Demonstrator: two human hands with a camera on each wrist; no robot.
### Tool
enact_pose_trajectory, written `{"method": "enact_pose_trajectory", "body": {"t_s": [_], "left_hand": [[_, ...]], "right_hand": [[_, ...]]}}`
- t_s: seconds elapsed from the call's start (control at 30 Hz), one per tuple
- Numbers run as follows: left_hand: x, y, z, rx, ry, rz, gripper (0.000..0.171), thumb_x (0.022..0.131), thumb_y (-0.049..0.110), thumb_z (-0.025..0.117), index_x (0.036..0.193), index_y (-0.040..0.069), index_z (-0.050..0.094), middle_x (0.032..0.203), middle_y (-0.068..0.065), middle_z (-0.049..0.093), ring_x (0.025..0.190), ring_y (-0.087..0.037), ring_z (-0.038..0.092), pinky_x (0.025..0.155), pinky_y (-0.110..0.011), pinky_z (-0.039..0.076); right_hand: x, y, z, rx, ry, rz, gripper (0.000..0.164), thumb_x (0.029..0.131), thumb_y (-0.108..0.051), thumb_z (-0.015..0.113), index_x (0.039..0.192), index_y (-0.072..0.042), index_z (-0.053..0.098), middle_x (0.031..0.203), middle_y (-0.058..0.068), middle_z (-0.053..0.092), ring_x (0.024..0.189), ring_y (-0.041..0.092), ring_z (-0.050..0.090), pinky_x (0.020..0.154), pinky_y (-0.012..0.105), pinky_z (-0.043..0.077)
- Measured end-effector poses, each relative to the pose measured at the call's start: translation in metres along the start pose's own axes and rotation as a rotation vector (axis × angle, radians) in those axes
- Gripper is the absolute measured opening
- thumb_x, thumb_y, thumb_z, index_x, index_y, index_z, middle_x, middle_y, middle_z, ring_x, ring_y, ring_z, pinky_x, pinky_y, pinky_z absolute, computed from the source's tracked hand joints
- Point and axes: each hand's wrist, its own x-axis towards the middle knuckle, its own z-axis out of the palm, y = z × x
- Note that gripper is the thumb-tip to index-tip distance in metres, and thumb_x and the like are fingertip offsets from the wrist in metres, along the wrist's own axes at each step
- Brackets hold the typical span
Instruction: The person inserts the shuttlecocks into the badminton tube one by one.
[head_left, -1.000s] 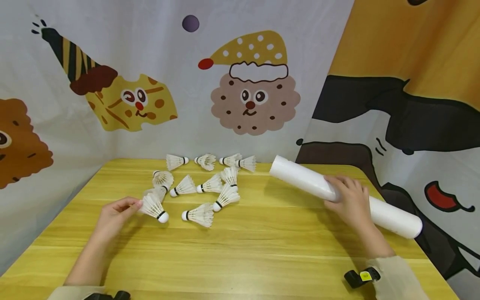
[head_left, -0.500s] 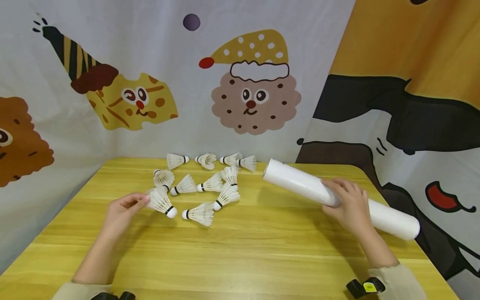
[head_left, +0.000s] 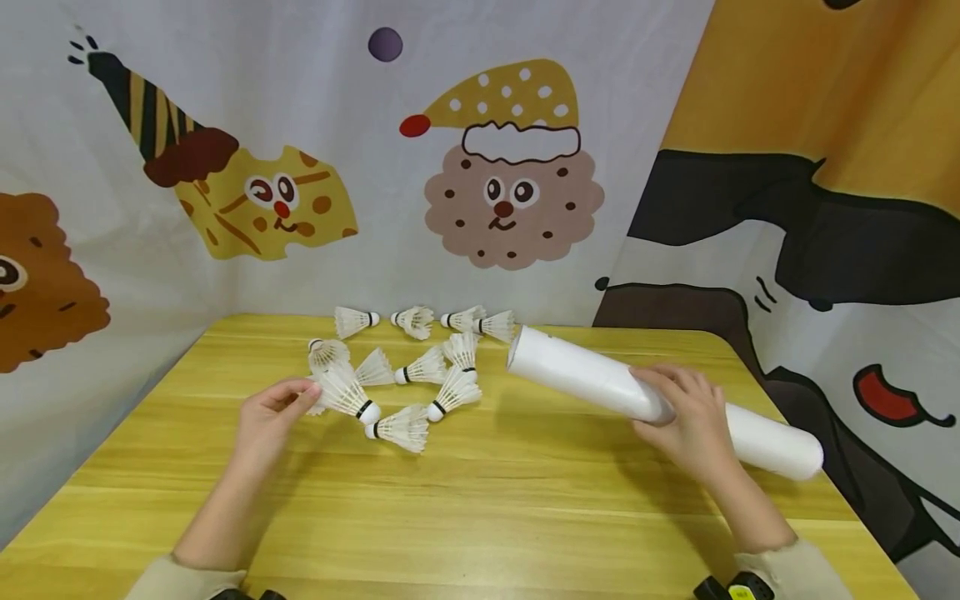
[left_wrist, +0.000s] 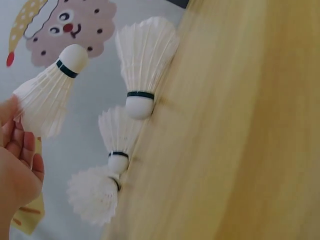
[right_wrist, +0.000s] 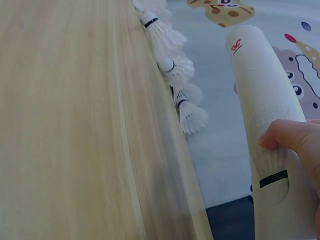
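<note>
My left hand (head_left: pixel 273 417) pinches a white feather shuttlecock (head_left: pixel 347 393) by the edge of its skirt, cork pointing right and toward me. In the left wrist view the held shuttlecock (left_wrist: pixel 47 95) is raised, its cork up. My right hand (head_left: pixel 688 421) grips a long white shuttlecock tube (head_left: pixel 570 371) round its middle, thumb on the near side. The tube slants, with its far left end facing the shuttlecocks. Red print marks the tube (right_wrist: pixel 250 60) in the right wrist view, and a shuttlecock printed on its side shows beside the thumb.
Several loose shuttlecocks (head_left: pixel 401 429) lie on the wooden table (head_left: pixel 465 517), left of centre and along its back edge. A patterned curtain (head_left: pixel 480 42) hangs right behind the table. A black wrist camera (head_left: pixel 731 587) sits at the right sleeve.
My left hand has carried the shuttlecock to the right, past the others on the table. My right hand has shifted the tube left, bringing its far end closer to the shuttlecocks.
</note>
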Motion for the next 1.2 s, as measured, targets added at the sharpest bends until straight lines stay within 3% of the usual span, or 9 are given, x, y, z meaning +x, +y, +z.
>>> {"method": "enact_pose_trajectory", "body": {"t_s": [0.27,0.63,0.83,1.07,1.2], "left_hand": [[-0.002,0.012,0.021,-0.092,0.042,0.015,0.007,0.088,0.004,0.068,0.088,-0.002,0.071,0.085,0.010,0.066,0.076,-0.009,0.051,0.062,-0.017,0.042],[-0.002,0.020,0.050,-0.142,0.068,0.122,0.008,0.087,-0.004,0.066,0.086,-0.012,0.066,0.083,0.007,0.066,0.081,-0.013,0.053,0.070,-0.021,0.041],[-0.001,0.021,0.064,-0.200,0.065,0.165,0.003,0.085,-0.008,0.066,0.083,-0.007,0.069,0.082,0.005,0.066,0.081,-0.015,0.052,0.071,-0.024,0.040],[-0.002,0.026,0.080,-0.279,0.056,0.159,0.009,0.085,-0.003,0.069,0.082,0.005,0.072,0.082,0.002,0.065,0.080,-0.014,0.051,0.072,-0.024,0.040],[-0.004,0.029,0.088,-0.299,0.053,0.167,0.007,0.086,-0.002,0.069,0.083,0.004,0.072,0.082,0.001,0.065,0.078,-0.014,0.050,0.070,-0.023,0.041]], "right_hand": [[-0.003,-0.010,-0.002,0.023,-0.001,-0.016,0.068,0.055,-0.011,0.088,0.119,-0.015,0.065,0.115,0.012,0.058,0.103,0.036,0.047,0.071,0.042,0.025],[-0.012,-0.020,-0.005,0.043,-0.017,-0.008,0.071,0.052,-0.009,0.090,0.119,-0.017,0.066,0.115,0.010,0.060,0.104,0.035,0.048,0.074,0.044,0.026],[-0.013,-0.023,-0.005,0.059,-0.016,-0.033,0.071,0.053,-0.010,0.088,0.120,-0.018,0.065,0.116,0.008,0.060,0.103,0.032,0.049,0.073,0.043,0.026],[-0.014,-0.028,-0.005,0.075,-0.020,-0.035,0.072,0.052,-0.009,0.087,0.120,-0.017,0.066,0.117,0.007,0.060,0.105,0.031,0.048,0.074,0.042,0.026],[-0.015,-0.030,-0.005,0.078,-0.014,-0.030,0.071,0.052,-0.009,0.087,0.118,-0.017,0.066,0.116,0.006,0.060,0.105,0.030,0.048,0.074,0.042,0.026]]}}
